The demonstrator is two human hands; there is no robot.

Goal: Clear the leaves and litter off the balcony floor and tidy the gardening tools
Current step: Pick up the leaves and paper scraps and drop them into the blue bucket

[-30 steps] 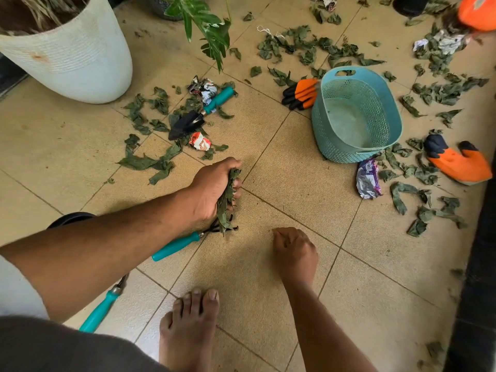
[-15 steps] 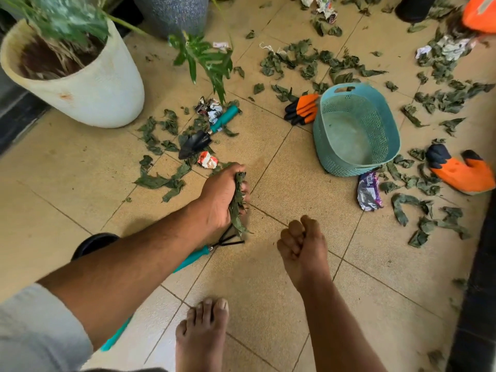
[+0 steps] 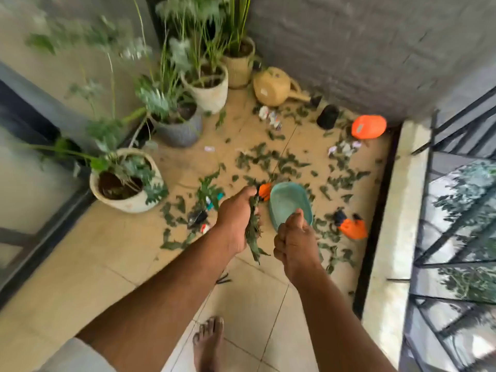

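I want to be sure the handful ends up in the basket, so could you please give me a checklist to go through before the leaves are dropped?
1. Left hand grips the bunch of leaves: ok.
2. Right hand free to help: ok, fingers curled, nothing seen in it.
3. Teal basket upright with its opening up: ok.
4. Room in the basket: ok, its inside looks bare.
5. Bunch over the basket: not ok, it hangs left of the rim.
6. Loose stems at the bottom of the bunch secure: cannot tell, the picture is blurred.
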